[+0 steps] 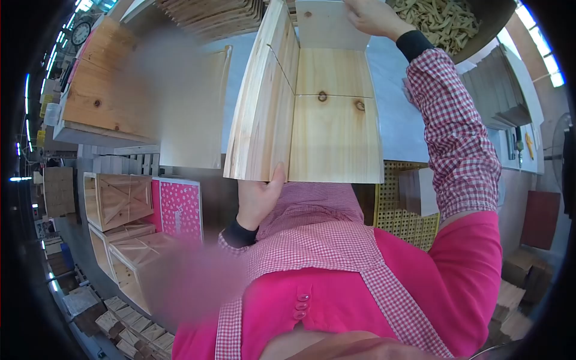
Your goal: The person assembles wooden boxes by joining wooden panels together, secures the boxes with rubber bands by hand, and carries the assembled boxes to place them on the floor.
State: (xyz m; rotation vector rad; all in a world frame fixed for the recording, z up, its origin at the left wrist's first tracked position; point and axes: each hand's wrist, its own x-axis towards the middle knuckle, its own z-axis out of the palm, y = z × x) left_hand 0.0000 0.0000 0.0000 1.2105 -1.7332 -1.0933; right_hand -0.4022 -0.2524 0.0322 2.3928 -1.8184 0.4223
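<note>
In front of me lies a partly assembled wooden box of pale, knotty boards: a base board [336,138], a side board [264,114] standing along its left, and an end board [327,27] across the far end. The right side has no board. My left hand [261,201] is closed on the near edge, with its thumb over the corner where side and base meet and its other fingers hidden underneath. My right hand [378,18] is closed at the end board's right edge; its fingertips are partly hidden.
A white-topped table [399,120] lies beneath the box. Thin board stacks [210,18] stand behind, and a large bowl of pale strips [438,24] is at the far right. Wooden crates [123,201] and a yellow basket [414,225] sit lower down. Grey boards [495,84] are stacked right.
</note>
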